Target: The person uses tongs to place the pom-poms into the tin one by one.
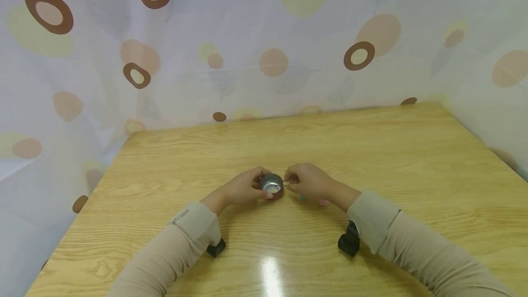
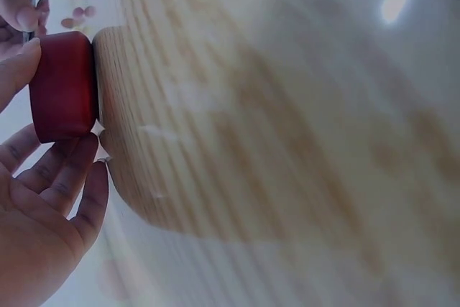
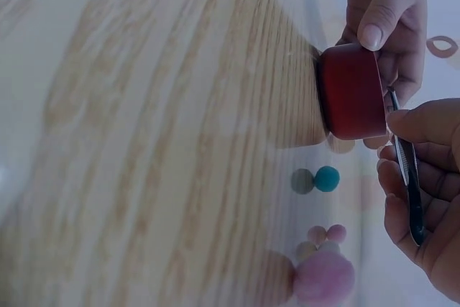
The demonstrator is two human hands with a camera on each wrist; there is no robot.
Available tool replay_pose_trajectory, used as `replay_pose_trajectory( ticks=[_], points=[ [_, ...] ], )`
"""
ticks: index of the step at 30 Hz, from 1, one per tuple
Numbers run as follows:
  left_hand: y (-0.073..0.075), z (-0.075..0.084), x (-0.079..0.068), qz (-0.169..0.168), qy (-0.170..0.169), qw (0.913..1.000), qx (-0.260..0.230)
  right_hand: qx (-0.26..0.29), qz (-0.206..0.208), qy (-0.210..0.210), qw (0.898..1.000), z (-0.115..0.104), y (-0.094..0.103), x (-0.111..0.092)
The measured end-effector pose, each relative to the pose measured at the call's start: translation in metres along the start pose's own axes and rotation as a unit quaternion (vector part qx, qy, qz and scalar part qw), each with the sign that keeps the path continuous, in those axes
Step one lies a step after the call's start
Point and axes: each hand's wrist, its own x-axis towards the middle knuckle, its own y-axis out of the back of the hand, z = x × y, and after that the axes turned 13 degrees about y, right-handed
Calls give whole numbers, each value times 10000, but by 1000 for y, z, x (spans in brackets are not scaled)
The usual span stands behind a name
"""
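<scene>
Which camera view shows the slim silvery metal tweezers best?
The right wrist view: there the tweezers, held by the right hand, show nearly full length. The head view shows only thin prongs beside the round red cup; the left wrist view, only a small dark part.

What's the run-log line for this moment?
Left hand: grips red container | Right hand: holds tweezers, tips at container's opening | On table: teal ball, large pink ball, small pink ball
</scene>
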Motion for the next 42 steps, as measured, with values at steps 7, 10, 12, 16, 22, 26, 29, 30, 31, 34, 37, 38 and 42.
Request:
replay_pose_trajectory(
  ticks=[7, 10, 12, 16, 22, 26, 29, 30, 31, 34, 37, 38, 42],
  points=[
    [7, 28, -21, -63, 118, 9998, -127, -7, 117, 1, 9999, 0, 5, -3],
    [8, 33, -25, -95, 143, 9998, -138, -23, 182, 66, 9998, 1, 7, -6],
    [8, 32, -24, -97, 162, 9997, -130, -38, 227, 135, 9996, 3, 8, -8],
    [7, 29, -21, -44, 137, 9999, -79, -102, 306, 161, 9993, 5, 11, -14],
    [3, 8, -4, 57, 188, 9998, 24, -108, 283, -100, 9995, 7, 16, -21],
    [3, 5, -2, 65, 135, 9999, 66, -196, 265, -167, 9993, 10, 19, -27],
    [3, 5, -2, 53, 71, 9999, 71, -253, 306, -178, 9991, 11, 23, -31],
    [3, 5, -2, 47, 53, 9999, 72, -267, 318, -184, 9990, 12, 24, -32],
    [3, 5, -2, 42, 41, 10000, 72, -263, 341, -195, 9989, 12, 25, -34],
    [2, 5, -2, 32, 24, 10000, 61, -258, 378, -203, 9987, 15, 28, -38],
    [2, 6, -3, 20, 33, 10000, 65, -232, 412, -208, 9987, 17, 30, -43],
    [1, 6, -3, 12, 31, 10000, 55, -244, 410, -205, 9987, 18, 31, -44],
    [1, 6, -3, -20, 69, 10000, 18, -314, 406, -285, 9983, 21, 32, -51]
  ],
)
